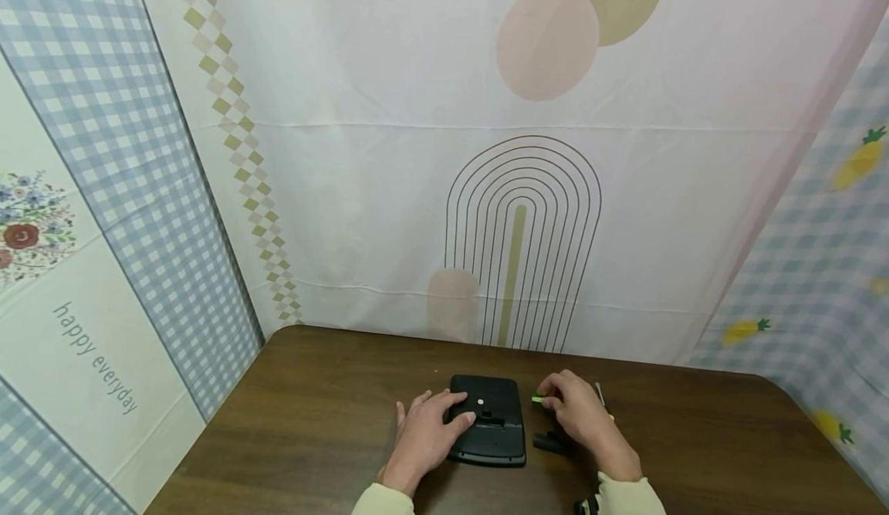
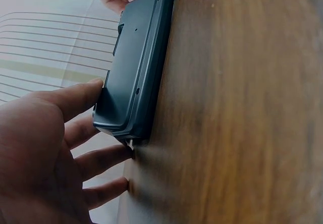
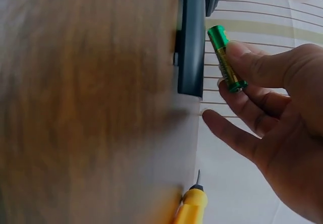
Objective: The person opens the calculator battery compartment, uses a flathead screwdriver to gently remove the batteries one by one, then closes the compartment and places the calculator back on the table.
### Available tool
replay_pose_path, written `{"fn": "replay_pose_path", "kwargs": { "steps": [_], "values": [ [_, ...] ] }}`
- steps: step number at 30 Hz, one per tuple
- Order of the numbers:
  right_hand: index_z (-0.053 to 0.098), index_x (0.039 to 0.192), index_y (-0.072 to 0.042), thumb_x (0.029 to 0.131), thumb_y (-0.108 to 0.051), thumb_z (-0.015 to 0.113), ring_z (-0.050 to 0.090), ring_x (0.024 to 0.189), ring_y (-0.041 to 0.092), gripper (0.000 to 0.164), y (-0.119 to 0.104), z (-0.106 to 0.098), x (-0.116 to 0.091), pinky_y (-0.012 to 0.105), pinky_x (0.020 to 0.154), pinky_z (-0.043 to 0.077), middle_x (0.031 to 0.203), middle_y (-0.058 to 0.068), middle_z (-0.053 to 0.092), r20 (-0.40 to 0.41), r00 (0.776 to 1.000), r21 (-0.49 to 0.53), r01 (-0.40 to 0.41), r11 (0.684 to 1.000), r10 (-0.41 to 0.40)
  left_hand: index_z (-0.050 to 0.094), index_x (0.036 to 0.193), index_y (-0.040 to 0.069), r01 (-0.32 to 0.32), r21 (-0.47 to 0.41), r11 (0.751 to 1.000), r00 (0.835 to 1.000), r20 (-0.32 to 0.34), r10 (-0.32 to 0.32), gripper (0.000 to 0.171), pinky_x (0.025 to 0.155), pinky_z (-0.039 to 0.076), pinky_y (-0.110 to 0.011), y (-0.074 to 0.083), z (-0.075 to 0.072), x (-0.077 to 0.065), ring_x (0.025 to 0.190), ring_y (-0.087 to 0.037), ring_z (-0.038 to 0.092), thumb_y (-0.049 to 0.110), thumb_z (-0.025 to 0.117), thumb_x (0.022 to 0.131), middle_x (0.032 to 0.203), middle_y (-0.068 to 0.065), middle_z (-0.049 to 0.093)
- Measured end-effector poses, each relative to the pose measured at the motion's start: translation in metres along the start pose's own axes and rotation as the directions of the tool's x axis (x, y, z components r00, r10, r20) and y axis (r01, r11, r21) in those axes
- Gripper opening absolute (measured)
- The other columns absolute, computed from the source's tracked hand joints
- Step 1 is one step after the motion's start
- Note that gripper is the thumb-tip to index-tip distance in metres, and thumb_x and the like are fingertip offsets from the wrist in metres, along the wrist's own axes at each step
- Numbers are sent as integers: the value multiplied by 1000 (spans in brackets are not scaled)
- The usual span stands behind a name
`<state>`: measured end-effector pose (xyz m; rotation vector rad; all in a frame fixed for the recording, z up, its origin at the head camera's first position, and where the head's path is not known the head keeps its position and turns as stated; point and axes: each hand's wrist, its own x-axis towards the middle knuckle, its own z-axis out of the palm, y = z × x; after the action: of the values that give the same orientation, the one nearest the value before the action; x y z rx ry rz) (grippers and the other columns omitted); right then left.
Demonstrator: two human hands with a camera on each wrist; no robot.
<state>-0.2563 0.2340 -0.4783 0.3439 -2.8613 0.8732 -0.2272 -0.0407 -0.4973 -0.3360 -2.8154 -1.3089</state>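
Observation:
A flat black device (image 1: 496, 445) lies on the table with its underside up and a small recess (image 1: 491, 416) in it. My left hand (image 1: 427, 434) rests at its left side, thumb and index finger on the top face, other fingers beside it in the left wrist view. Just right of the device, my right hand (image 1: 582, 415) pinches a green-and-gold battery (image 3: 226, 62) between thumb and fingers, above the table. Close below that hand lies a black elongated piece (image 1: 552, 442), partly hidden by the hand in the head view.
A screwdriver (image 3: 192, 204) with a yellow handle lies on the table to the right of my right hand, mostly covered by it in the head view. The brown wooden table (image 1: 333, 407) ends at a patterned white cloth (image 1: 361, 214) behind. Checked cloths hang at both sides.

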Motion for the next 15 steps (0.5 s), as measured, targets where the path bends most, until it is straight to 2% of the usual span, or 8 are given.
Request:
{"fn": "replay_pose_path", "kwargs": {
  "steps": [15],
  "values": [
    [73,95,-6,90,11,76,58,81,16,18,3,2,-1,40,74,54,88,0,60,57,997,-12,-41,999,42,73,137,16,6,4,1000,1000,6,-6,45,113,2,-85,1,-1,0,145,-50,43,42,73,100,147,-17,62]
  ]
}}
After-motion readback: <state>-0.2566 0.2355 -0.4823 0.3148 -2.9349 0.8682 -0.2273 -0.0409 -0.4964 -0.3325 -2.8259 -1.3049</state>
